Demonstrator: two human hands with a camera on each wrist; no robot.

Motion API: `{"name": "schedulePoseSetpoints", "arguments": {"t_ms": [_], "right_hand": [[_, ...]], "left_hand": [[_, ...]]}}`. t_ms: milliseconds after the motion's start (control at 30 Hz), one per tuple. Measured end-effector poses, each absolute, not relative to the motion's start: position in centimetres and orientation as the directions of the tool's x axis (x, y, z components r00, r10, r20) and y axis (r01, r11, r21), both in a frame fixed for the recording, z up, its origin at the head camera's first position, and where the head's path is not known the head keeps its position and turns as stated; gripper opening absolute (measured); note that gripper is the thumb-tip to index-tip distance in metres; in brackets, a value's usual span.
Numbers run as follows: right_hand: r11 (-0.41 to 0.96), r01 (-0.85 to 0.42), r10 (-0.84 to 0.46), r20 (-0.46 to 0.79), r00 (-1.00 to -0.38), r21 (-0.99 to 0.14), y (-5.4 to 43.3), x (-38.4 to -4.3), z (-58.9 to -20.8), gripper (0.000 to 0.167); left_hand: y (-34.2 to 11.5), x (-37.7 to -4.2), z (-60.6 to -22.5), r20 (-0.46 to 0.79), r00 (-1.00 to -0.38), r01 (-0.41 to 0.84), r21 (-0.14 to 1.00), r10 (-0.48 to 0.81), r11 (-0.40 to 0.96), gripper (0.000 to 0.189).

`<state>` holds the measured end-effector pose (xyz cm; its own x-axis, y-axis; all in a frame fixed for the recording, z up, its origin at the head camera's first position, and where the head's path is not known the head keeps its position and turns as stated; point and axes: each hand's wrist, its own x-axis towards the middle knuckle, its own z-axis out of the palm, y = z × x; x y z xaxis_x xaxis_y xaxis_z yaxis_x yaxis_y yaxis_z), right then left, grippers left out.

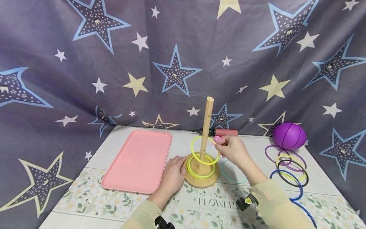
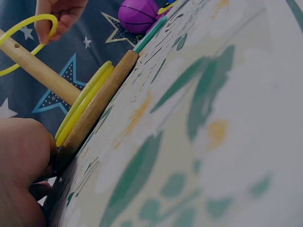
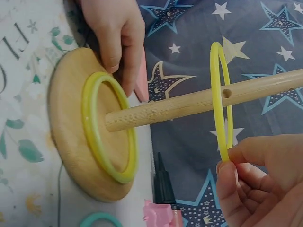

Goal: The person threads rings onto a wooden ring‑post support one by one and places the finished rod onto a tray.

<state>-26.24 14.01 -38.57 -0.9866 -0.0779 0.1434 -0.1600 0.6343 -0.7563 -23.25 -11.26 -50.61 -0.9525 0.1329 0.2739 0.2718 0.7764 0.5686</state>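
My right hand (image 1: 230, 148) pinches a yellow ring (image 3: 217, 101) between thumb and fingertips. That ring encircles the upright wooden post (image 1: 206, 127), tilted and raised above the round wooden base (image 1: 200, 183). Two more yellow rings (image 2: 85, 101) lie stacked on the base around the foot of the post. At the base's left edge rests my left hand (image 1: 173, 173), its fingers relaxed and its fingertips against the rim, as the right wrist view also shows. A teal ring (image 1: 233, 180) lies on the table just right of the base, under my right forearm.
A pink tray (image 1: 138, 162) lies on the left. Behind the post are a red-and-black hand pump (image 1: 226, 132) and a small pink piece (image 3: 158, 213). At right sit a purple ball (image 1: 289, 136), purple rings (image 1: 266, 152), a black ring (image 1: 307, 178) and blue rings (image 1: 301, 192).
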Motion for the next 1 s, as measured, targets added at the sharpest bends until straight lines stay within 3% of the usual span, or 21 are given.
{"name": "schedulePoseSetpoints", "arguments": {"t_ms": [1000], "right_hand": [[0.715, -0.096, -0.037, 0.099, -0.994, -0.693, 12.7, -25.9, -43.3, 0.007]], "left_hand": [[-11.3, -23.2, -50.3, 0.272, -0.953, 0.273, 0.569, 0.135, 0.776, 0.041]]}}
